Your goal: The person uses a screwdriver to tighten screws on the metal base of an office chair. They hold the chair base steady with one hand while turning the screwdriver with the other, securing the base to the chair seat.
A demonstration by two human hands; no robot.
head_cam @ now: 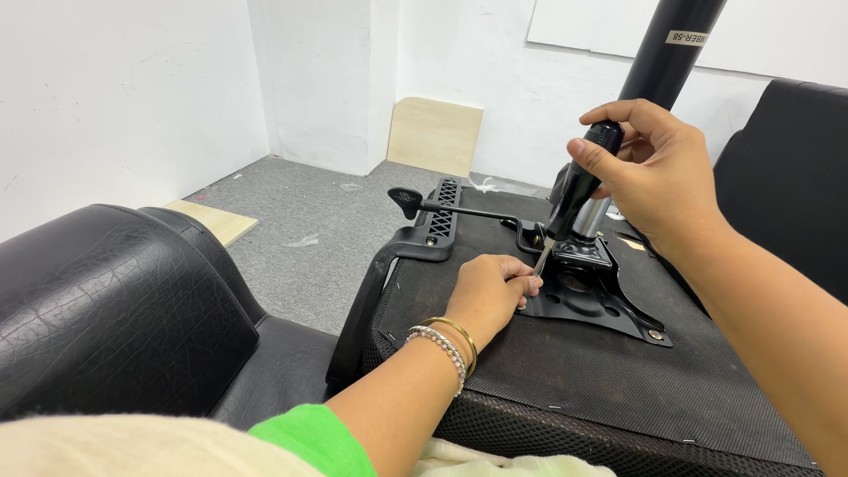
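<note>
We see our right hand [658, 172] wrapped tight round the screwdriver [574, 190], a fat glossy black handle w/ a thin steel shaft angled down-left, tip at the black metal mounting plate [609, 305] on the upturned chair seat [548, 353]. Our left hand [490, 291], fingers pinched together at the shaft's tip, rests on the seat's dark mesh fabric just beside the plate. A black gas-lift column [662, 53] rises behind the right hand, and a black armrest [389, 265] hangs off the seat's left edge.
</note>
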